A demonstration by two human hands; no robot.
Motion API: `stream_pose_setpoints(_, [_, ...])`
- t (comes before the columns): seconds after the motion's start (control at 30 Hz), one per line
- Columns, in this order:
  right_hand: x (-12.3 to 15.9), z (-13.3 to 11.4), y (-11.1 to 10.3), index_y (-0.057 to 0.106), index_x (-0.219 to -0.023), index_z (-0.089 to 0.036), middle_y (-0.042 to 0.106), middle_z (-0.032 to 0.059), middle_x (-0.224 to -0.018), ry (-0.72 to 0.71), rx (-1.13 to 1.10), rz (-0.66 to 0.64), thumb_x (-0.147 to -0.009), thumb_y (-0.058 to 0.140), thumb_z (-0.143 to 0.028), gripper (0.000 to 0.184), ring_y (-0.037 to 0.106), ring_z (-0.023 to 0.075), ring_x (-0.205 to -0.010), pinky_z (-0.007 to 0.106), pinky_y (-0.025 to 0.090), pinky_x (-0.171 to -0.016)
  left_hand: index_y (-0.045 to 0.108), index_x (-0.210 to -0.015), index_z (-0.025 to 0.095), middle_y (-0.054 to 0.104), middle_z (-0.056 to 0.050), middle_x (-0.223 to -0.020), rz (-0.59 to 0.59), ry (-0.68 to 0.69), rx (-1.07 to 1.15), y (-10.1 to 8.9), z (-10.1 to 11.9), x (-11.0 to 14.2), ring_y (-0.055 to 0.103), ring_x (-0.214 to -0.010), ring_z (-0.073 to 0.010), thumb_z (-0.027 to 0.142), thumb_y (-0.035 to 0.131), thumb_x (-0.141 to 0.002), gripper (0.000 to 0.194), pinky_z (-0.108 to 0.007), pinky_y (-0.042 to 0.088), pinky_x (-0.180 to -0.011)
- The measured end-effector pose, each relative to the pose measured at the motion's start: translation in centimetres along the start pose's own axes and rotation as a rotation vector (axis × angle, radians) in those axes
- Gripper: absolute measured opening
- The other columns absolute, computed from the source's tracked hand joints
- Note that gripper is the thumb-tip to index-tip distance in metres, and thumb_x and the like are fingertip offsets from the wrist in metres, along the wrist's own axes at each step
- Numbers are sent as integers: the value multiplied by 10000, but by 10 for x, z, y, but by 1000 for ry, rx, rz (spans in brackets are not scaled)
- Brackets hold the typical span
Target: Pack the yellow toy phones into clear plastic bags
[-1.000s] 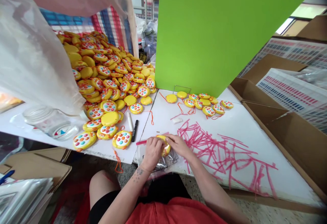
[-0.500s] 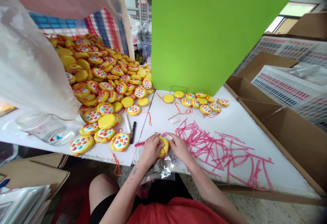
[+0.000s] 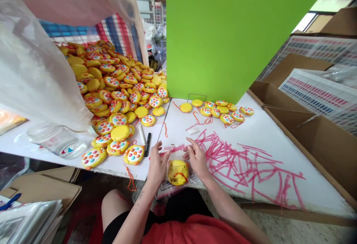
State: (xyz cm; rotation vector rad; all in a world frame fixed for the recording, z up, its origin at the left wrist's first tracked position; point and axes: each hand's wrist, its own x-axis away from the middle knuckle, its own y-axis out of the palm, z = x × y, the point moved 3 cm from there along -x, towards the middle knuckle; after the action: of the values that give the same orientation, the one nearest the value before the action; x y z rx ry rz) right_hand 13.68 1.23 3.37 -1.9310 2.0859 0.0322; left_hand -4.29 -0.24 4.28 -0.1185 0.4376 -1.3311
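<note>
A round yellow toy [image 3: 178, 166] lies inside a clear plastic bag [image 3: 164, 185] at the table's front edge. Printing and a barcode show over it, along with an orange cord. My left hand [image 3: 158, 164] is beside the bag's left side, thumb and fingers apart. On the other side my right hand [image 3: 196, 159] has loosely bent fingers spread near the bag's upper right edge; whether they touch the film is hard to see. A pink strip [image 3: 178, 148] runs across the bag's top end, between both hands.
Many yellow toys with coloured dots [image 3: 118, 97] spill from a large sack on the left. Several more [image 3: 222, 109] lie below a green board [image 3: 223, 39]. Pink strips [image 3: 237, 162] cover the right side. Markers [image 3: 147, 144], a jar [image 3: 57, 140] and cardboard boxes [image 3: 306, 129] stand around.
The yellow toy has moved down toward me, deeper into the clear bag. My hands have come away from it, and my left hand has opened. The view has shifted slightly.
</note>
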Motion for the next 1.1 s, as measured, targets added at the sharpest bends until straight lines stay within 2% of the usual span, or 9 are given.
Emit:
stream_pose_setpoints(0.1, [-1,0,-2,518,-1294,-235,631,29,-826,-12,-2,15,-967,411,-415,388,630,160,-597,290,550,-556,446,-1289,152,601,-156,-1168,-159,-286,266,4,-13,4,631,-925,-213,494,592,-813,604,-325,524,-712])
stream_pose_setpoints(0.2, [-4,-4,-5,508,-1310,-238,645,37,-868,-55,71,16,-980,395,-370,374,640,169,-663,310,560,-621,597,-1012,133,667,-73,-876,-277,-412,396,10,-12,9,622,-728,-165,530,623,-760,471,-257,486,-611])
stream_pose_setpoints(0.27, [-6,-15,-7,512,-1316,-236,645,72,-1032,-187,192,48,-976,416,-317,363,640,204,-873,368,549,-792,604,-883,144,654,-35,-776,-264,-443,440,11,-7,10,593,-650,-143,534,646,-727,422,-240,465,-571])
stream_pose_setpoints(0.37, [-7,-37,-4,535,-1307,-250,627,76,-1139,-456,390,33,-963,471,-241,350,544,240,-1089,440,447,-974,602,-977,156,688,-51,-857,-280,-462,494,13,2,9,616,-674,-149,522,659,-717,452,-250,486,-589])
stream_pose_setpoints(0.5, [-6,-60,15,505,-1357,-266,668,59,-1005,-642,565,-130,-943,515,-177,424,535,253,-1039,441,444,-934,577,-1152,143,709,-101,-956,-338,-345,416,16,13,4,658,-784,-197,456,591,-784,484,-297,522,-663])
stream_pose_setpoints(0.73, [-5,-73,29,411,-1443,-242,663,82,-905,-779,730,-216,-950,457,-114,511,520,272,-1048,450,418,-916,635,-1076,163,712,-105,-1020,-313,5,-4,11,26,0,657,-893,-219,226,433,-851,309,-321,485,-795])
stream_pose_setpoints(0.93, [-18,-54,21,580,-1259,-259,666,39,-837,-568,590,-122,-832,525,-52,478,547,250,-926,423,426,-880,657,-1077,207,721,-83,-1016,-353,38,-95,17,21,2,665,-909,-228,247,433,-872,306,-328,485,-808])
stream_pose_setpoints(1.0, [-30,-37,3,621,-1139,-219,674,25,-828,-443,458,-20,-777,535,-62,404,571,234,-909,405,436,-886,650,-1092,211,718,-72,-1017,-361,-45,-13,20,12,1,667,-919,-221,306,466,-870,303,-328,501,-808])
stream_pose_setpoints(1.1, [-52,-3,-46,655,-926,-181,685,36,-849,-207,366,82,-751,527,-137,221,616,204,-850,350,475,-833,619,-1096,180,716,-80,-962,-375,-297,201,22,-9,-1,678,-834,-206,414,544,-829,364,-309,533,-705])
